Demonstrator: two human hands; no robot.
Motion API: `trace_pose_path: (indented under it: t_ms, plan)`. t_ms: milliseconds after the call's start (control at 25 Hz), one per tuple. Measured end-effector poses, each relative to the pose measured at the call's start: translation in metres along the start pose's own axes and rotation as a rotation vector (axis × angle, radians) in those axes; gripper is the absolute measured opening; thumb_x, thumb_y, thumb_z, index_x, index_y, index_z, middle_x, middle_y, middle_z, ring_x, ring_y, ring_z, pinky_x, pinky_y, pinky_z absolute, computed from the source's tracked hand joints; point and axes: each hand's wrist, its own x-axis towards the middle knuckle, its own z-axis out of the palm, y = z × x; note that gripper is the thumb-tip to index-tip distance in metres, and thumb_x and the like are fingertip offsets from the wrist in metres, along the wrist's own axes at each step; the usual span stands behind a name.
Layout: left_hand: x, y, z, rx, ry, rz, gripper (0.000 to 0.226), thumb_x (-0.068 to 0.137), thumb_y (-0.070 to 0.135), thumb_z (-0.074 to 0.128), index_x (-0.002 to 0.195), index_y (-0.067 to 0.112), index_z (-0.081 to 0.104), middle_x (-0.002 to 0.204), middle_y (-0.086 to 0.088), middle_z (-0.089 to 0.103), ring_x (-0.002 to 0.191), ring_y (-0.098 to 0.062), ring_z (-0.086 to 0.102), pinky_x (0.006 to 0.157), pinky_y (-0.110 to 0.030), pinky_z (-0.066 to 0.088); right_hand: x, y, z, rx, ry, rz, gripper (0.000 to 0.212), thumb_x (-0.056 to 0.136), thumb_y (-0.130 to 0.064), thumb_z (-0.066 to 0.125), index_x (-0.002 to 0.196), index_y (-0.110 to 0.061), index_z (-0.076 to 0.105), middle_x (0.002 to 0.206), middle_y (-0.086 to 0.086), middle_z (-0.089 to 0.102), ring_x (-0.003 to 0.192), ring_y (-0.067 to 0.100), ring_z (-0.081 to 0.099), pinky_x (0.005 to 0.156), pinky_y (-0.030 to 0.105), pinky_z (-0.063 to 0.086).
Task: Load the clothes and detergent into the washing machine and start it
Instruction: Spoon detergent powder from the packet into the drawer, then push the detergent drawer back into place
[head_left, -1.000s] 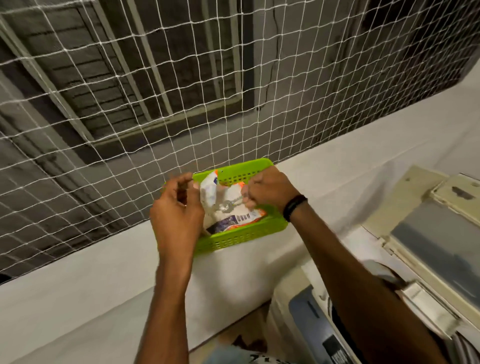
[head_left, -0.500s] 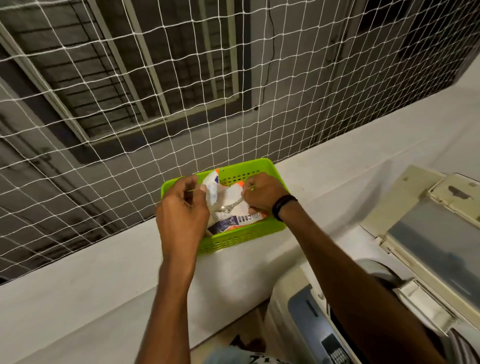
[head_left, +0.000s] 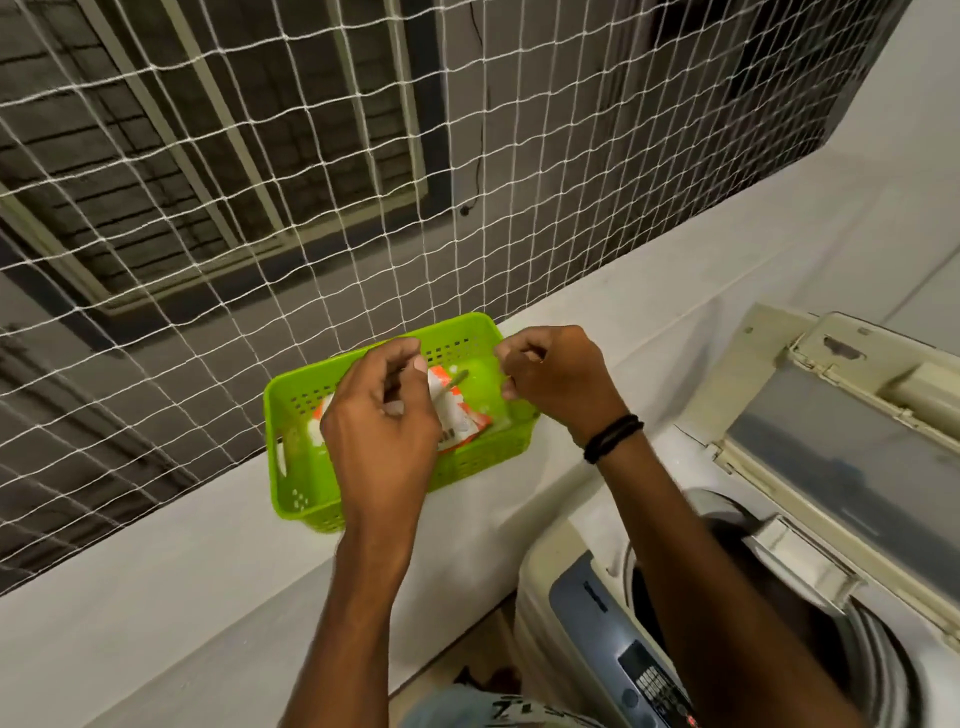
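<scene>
Fetching detergent from the ledge basket, with the washer lid up and the drum waiting.

Nearest, at the lower right, the washing machine (head_left: 587, 613) stands with its lid (head_left: 831, 431) raised; the drum looks dark and I cannot tell what is in it. Beyond it, on the white ledge (head_left: 156, 597) near its outer edge by the netting (head_left: 311, 156), sits the green basket (head_left: 301, 499). The left hand (head_left: 382, 421) hovers over the basket's middle, fingers curled together, apparently pinching the top of the orange-and-white detergent packet (head_left: 457, 415) that lies inside. The right hand (head_left: 556, 379), by the basket's right rim, is closed loosely; whether it holds anything I cannot tell. A spoon-like handle (head_left: 454, 378) pokes from the packet. Judged step: getting detergent out; next, a measure must be carried to the drum without spilling.
</scene>
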Motion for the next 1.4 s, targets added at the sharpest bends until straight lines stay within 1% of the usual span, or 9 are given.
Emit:
trace_pose_path:
  t_ms: [80,240,520,720,840,960,1160,1280,1400]
  plan:
    - [-0.007,0.004,0.019,-0.072,-0.03,0.013,0.016,0.093,0.021,0.062,0.106,0.021,0.072,0.098,0.006,0.072,0.089,-0.005,0.068,0.076,-0.016,0.054,-0.01,0.01,-0.02,0.098,0.08,0.051,0.022,0.08,-0.006,0.058,0.063,-0.017,0.068,0.061,-0.011,0.065,0.06,0.023,0.072,0.069,0.043,0.059]
    - [-0.027,0.013,0.061,-0.163,-0.151,0.079,0.014,0.092,0.025,0.06,0.102,0.026,0.07,0.097,0.005,0.073,0.09,-0.012,0.069,0.083,-0.036,0.057,-0.034,0.037,-0.066,0.256,0.342,0.181,0.016,0.079,-0.005,0.058,0.069,-0.001,0.07,0.075,0.008,0.072,0.066,0.028,0.073,0.075,0.05,0.06]
    - [-0.093,0.04,0.147,-0.207,-0.575,0.177,0.015,0.092,0.02,0.062,0.103,0.018,0.071,0.095,0.01,0.071,0.081,-0.002,0.064,0.076,-0.007,0.046,-0.086,0.13,-0.132,0.424,0.689,0.414,0.025,0.084,-0.006,0.062,0.062,-0.017,0.062,0.064,-0.002,0.058,0.052,0.008,0.061,0.073,0.042,0.062]
    - [-0.151,-0.001,0.244,-0.173,-0.996,-0.167,0.013,0.079,0.029,0.068,0.09,0.025,0.074,0.088,0.004,0.075,0.084,-0.017,0.07,0.082,-0.031,0.057,-0.134,0.241,-0.15,0.685,0.861,0.779,0.025,0.09,-0.02,0.063,0.067,-0.014,0.055,0.072,0.006,0.059,0.061,0.016,0.061,0.056,0.025,0.054]
    - [-0.192,-0.023,0.297,-0.099,-1.167,-0.578,0.013,0.07,0.022,0.066,0.078,0.019,0.076,0.069,0.0,0.071,0.063,-0.026,0.062,0.065,-0.032,0.051,-0.165,0.314,-0.151,0.891,0.942,0.947,0.018,0.092,-0.025,0.064,0.093,-0.007,0.059,0.094,0.011,0.062,0.073,0.019,0.064,0.064,0.027,0.059]
    - [-0.234,-0.043,0.341,-0.093,-1.295,-0.879,0.006,0.085,0.011,0.067,0.082,0.006,0.068,0.063,-0.008,0.056,0.055,-0.019,0.048,0.06,-0.031,0.045,-0.183,0.367,-0.15,1.072,1.111,1.038,0.044,0.088,-0.022,0.07,0.123,0.003,0.057,0.116,0.02,0.063,0.091,0.029,0.066,0.065,0.034,0.061]
    - [-0.276,-0.07,0.401,-0.015,-1.423,-1.143,0.01,0.093,0.011,0.061,0.101,0.005,0.064,0.085,-0.01,0.055,0.071,-0.015,0.049,0.063,-0.025,0.055,-0.183,0.421,-0.155,1.172,1.194,1.072,0.062,0.087,-0.017,0.071,0.139,0.002,0.043,0.126,0.023,0.059,0.095,0.031,0.063,0.05,0.029,0.058]
    - [-0.281,-0.071,0.423,0.009,-1.458,-1.149,0.015,0.095,0.004,0.055,0.109,0.008,0.059,0.1,-0.013,0.058,0.08,-0.018,0.054,0.054,-0.026,0.054,-0.173,0.404,-0.167,1.254,1.312,0.999,0.074,0.09,-0.005,0.065,0.151,-0.012,0.023,0.132,0.023,0.055,0.103,0.033,0.06,0.059,0.033,0.061]
    - [-0.284,-0.074,0.436,-0.001,-1.446,-1.181,0.016,0.093,0.005,0.058,0.108,0.002,0.062,0.107,-0.018,0.066,0.089,-0.025,0.061,0.064,-0.03,0.056,-0.167,0.422,-0.168,1.232,1.313,1.004,0.065,0.093,-0.001,0.059,0.15,-0.016,0.031,0.133,0.025,0.056,0.114,0.035,0.059,0.055,0.028,0.06]
